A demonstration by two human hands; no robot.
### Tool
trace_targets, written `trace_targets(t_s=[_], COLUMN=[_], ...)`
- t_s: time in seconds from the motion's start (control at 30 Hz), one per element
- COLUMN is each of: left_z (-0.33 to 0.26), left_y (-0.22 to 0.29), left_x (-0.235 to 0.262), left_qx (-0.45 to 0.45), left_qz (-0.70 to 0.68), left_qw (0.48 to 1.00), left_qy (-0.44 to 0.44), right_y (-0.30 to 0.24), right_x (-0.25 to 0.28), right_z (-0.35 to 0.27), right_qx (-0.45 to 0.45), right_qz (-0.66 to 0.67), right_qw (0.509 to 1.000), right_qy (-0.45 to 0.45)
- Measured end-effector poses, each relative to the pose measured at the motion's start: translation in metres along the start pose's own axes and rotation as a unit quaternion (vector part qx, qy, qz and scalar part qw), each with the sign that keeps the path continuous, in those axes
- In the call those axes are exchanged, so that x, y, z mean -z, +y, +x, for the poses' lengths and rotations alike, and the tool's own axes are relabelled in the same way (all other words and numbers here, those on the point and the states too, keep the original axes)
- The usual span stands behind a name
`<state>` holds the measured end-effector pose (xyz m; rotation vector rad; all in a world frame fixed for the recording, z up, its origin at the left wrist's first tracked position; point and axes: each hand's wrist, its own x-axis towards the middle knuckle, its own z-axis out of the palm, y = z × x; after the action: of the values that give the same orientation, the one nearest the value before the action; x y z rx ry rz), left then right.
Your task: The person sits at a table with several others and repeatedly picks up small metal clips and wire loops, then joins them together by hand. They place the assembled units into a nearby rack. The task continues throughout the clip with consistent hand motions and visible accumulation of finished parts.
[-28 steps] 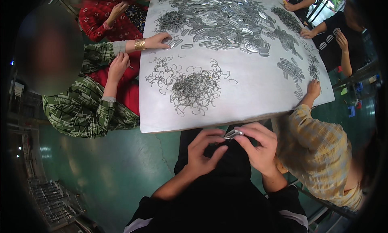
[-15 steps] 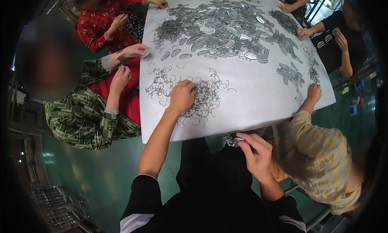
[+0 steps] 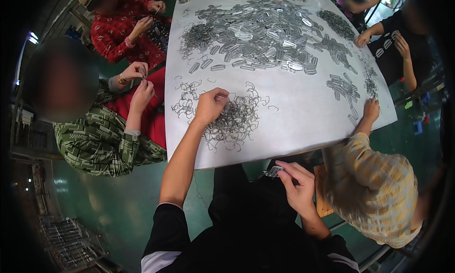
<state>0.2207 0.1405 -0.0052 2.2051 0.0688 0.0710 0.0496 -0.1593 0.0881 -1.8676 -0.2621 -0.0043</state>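
Note:
My left hand [image 3: 211,105] reaches over the white table [image 3: 298,126] and rests, fingers curled, on a tangled pile of bent wire clips [image 3: 237,119]. Whether it grips a clip I cannot tell. My right hand [image 3: 296,180] stays below the table's near edge, above my dark lap, pinching a small flat metal buckle [image 3: 274,170] between thumb and fingers. A wide heap of flat metal buckles [image 3: 260,29] covers the far half of the table.
A person in a green patterned top [image 3: 102,140] and one in red [image 3: 121,31] sit at the left. A person in a checked yellow shirt [image 3: 374,187] sits at the right, with a hand [image 3: 370,109] on the table. More hands [image 3: 365,38] work at the far right. Green floor lies below.
My left hand left my lap, stretched out to the wire clip pile and now lies on it. My right hand stayed at the table's edge with the buckle.

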Motion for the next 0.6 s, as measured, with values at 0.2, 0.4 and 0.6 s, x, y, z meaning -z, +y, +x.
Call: trace_targets(t_s=[0.2, 0.4, 0.6], left_z=[-0.009, -0.014, -0.012], left_y=[-0.026, -0.042, -0.036], left_x=[0.01, 0.015, 0.006], left_qx=[0.018, -0.007, -0.101], left_qz=[0.075, 0.145, 0.189], left_qw=[0.995, 0.988, 0.976], left_qy=[0.055, 0.048, 0.027], right_y=[0.002, 0.006, 0.009], right_x=[-0.004, -0.009, -0.01], right_z=[-0.005, -0.008, -0.009], right_qx=[-0.014, -0.002, 0.01], right_qz=[0.011, 0.005, -0.004], right_qw=[1.0, 0.999, 0.999], right_qy=[-0.019, -0.041, -0.046])
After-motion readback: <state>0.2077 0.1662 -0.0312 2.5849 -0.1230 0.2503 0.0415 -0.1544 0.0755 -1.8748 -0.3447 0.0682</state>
